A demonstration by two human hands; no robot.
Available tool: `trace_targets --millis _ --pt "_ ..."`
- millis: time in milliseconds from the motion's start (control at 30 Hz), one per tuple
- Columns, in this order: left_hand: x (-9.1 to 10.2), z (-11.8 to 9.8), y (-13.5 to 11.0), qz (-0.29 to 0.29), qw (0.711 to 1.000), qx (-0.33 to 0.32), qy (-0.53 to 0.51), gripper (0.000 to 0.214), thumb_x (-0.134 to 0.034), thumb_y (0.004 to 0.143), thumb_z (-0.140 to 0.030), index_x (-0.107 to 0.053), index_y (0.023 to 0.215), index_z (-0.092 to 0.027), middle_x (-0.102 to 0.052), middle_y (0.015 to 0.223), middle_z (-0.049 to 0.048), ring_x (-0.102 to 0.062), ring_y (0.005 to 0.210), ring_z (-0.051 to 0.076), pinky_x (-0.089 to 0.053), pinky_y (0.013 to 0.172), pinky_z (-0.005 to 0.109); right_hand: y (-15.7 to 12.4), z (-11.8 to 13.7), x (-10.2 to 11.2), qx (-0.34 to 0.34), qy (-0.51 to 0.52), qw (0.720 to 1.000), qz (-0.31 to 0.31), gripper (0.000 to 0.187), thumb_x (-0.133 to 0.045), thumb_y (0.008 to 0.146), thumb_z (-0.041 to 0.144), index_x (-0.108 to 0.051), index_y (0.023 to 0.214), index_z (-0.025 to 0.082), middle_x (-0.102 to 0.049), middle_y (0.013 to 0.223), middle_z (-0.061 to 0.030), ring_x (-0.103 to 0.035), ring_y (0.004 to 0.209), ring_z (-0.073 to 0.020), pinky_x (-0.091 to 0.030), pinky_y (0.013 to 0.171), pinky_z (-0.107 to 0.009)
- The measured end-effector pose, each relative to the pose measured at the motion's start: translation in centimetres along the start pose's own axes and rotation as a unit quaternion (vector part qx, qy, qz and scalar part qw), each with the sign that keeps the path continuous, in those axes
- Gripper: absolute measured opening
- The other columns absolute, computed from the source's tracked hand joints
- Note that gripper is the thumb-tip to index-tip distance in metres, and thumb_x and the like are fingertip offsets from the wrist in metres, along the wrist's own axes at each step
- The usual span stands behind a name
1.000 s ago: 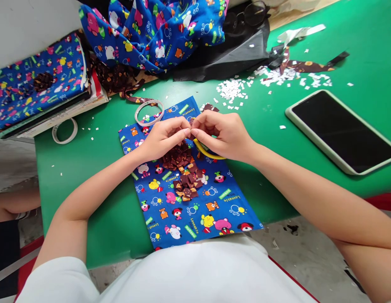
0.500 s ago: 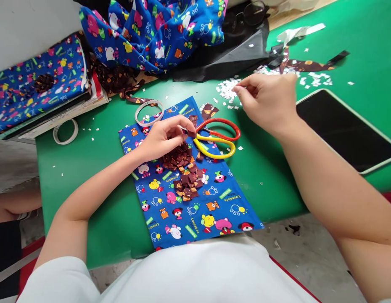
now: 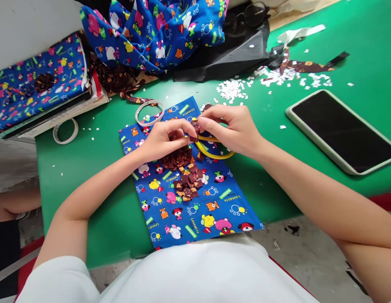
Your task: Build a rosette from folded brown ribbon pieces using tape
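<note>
My left hand (image 3: 165, 139) is closed in a pinch on a small brown patterned piece (image 3: 194, 125) above blue cartoon-print fabric (image 3: 208, 223). From the other side, my right hand (image 3: 235, 126) pinches at the same piece, its thumb and index finger meeting the upper edge. Under the right hand lie scissors with a yellow handle loop (image 3: 214, 155) in sight; the hand covers the rest. Cut brown-and-orange pieces (image 3: 187, 183) form a heap on the fabric, and more lie partly hidden below my left hand.
Small white paper bits (image 3: 230, 89) are scattered on the green table (image 3: 97, 244). A phone (image 3: 343, 130) lies at the right. Two white tape rings (image 3: 65, 131), stacked books (image 3: 101, 94), bunched blue fabric (image 3: 154, 38), black material (image 3: 223, 63) and glasses (image 3: 256, 14) are toward the left and back.
My right hand has moved left and toward me, from the white bits to the brown piece at my left fingertips. It now covers the scissors' red loop. My left hand has stayed put.
</note>
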State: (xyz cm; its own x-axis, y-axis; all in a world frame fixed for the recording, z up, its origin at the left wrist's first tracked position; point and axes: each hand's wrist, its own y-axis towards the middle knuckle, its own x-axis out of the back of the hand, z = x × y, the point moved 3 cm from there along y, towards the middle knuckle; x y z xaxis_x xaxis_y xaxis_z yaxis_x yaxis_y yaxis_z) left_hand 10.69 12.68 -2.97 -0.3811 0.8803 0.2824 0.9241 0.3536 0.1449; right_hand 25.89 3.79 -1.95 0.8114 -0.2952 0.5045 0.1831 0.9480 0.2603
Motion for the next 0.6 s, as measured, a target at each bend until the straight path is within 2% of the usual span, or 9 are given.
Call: trace_targets --millis 100,200,400,600 --pt "0.01 0.00 0.04 0.003 1.000 0.002 0.001 0.008 -0.065 0.082 -0.024 -0.066 0.083 -0.015 -0.064 0.078 0.0007 -0.054 0.058 0.004 -0.041 0.053 0.019 -0.10 0.33 -0.38 -0.007 0.029 0.999 0.012 0.013 -0.061 0.085 0.026 -0.067 0.074 0.020 -0.069 0.072 -0.0025 -0.058 0.065 -0.0123 -0.045 0.060 -0.027" --pt "0.03 -0.03 0.10 0.002 1.000 0.002 -0.002 0.014 -0.069 0.082 -0.029 -0.066 0.082 -0.015 -0.064 0.080 0.0009 -0.053 0.059 0.004 -0.041 0.054 0.018 -0.11 0.51 -0.29 -0.018 0.036 0.999 -0.003 0.010 -0.062 0.083 0.022 -0.066 0.074 0.020 -0.067 0.069 -0.0011 -0.057 0.062 -0.0111 -0.044 0.056 -0.026" --pt "0.09 0.24 0.12 -0.006 1.000 0.010 -0.023 0.023 -0.069 0.084 -0.038 -0.064 0.083 -0.015 -0.062 0.078 0.0005 -0.053 0.060 0.004 -0.042 0.054 0.017 -0.30 0.83 -0.37 0.005 0.015 0.999 -0.028 0.012 -0.061 0.082 0.021 -0.065 0.071 0.021 -0.067 0.066 0.0001 -0.057 0.060 -0.0107 -0.044 0.055 -0.026" --pt "0.67 0.39 0.32 -0.074 0.995 -0.060 0.015 0.016 -0.069 0.085 -0.034 -0.067 0.083 -0.018 -0.059 0.082 0.0012 -0.053 0.066 0.005 -0.044 0.058 0.018 -0.40 0.78 -0.59 0.030 -0.013 0.999 -0.034 0.012 -0.060 0.082 0.021 -0.064 0.070 0.022 -0.068 0.067 0.0005 -0.059 0.062 -0.0116 -0.044 0.052 -0.025"
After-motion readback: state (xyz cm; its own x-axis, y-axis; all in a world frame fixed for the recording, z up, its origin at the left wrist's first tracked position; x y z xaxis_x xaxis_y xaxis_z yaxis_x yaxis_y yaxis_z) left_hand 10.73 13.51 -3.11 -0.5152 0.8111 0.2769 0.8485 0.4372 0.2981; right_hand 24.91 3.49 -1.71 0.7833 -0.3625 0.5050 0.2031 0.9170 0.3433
